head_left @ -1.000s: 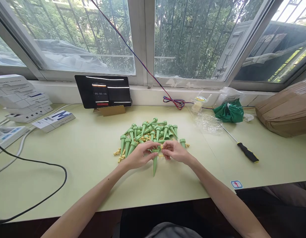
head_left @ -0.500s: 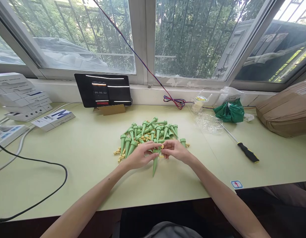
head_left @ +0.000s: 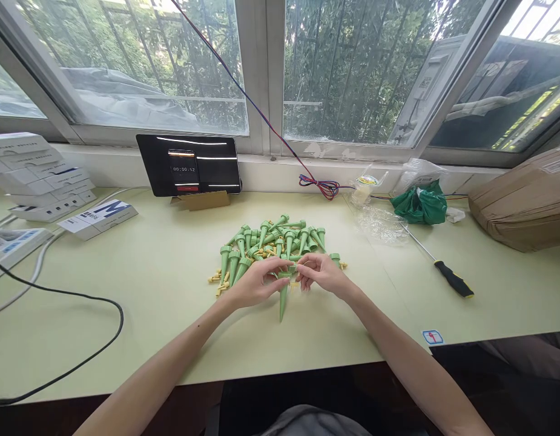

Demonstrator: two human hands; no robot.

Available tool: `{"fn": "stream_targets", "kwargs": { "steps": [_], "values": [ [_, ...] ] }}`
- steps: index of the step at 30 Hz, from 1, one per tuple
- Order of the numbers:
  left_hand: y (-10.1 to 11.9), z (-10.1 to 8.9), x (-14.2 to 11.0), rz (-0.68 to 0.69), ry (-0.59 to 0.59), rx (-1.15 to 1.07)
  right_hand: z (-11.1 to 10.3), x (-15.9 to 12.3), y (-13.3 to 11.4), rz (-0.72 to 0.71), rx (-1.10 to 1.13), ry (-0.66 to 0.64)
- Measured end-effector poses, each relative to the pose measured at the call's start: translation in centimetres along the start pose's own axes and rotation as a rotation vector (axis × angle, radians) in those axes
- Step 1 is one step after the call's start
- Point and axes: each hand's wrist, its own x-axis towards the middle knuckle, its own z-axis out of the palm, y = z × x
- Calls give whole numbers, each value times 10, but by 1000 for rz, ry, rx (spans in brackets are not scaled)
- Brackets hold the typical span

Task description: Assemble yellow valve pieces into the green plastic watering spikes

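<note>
My left hand (head_left: 261, 281) is closed on a green plastic spike (head_left: 283, 301), which hangs point down below the thumb. A green cap (head_left: 292, 267) sits at the left fingertips, above the spike's wide end. My right hand (head_left: 322, 274) pinches at the cap's right side; the small yellow fitting in its fingertips is mostly hidden. Another yellow piece (head_left: 294, 285) shows just below the fingers. Beyond both hands lies a heap of green capped spikes (head_left: 264, 233) with yellow fittings among them. More yellow fittings (head_left: 222, 289) lie at the heap's left front.
At the right lies a screwdriver (head_left: 453, 278), near clear plastic wrap (head_left: 382, 225) and a green bag (head_left: 420, 203). A tablet (head_left: 189, 166) showing a timer stands at the back. White boxes (head_left: 43, 175) and a black cable (head_left: 111, 303) occupy the left.
My right fingertips have come in against the green cap, and the yellow fitting they held in plain sight is now mostly covered. The left hand and the spike have barely moved.
</note>
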Motion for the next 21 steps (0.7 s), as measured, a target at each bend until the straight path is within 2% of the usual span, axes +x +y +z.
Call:
{"fn": "stream_targets", "kwargs": {
  "steps": [6, 14, 21],
  "values": [
    [-2, -4, 2, -32, 57, -100, -3, -1, -3, -32, 30, 105],
    [2, -8, 4, -44, 119, -175, 0, -3, -11, -117, -26, 106],
    [2, -8, 3, -64, 143, -220, 2, -5, -12, -96, -16, 66]
  ]
}}
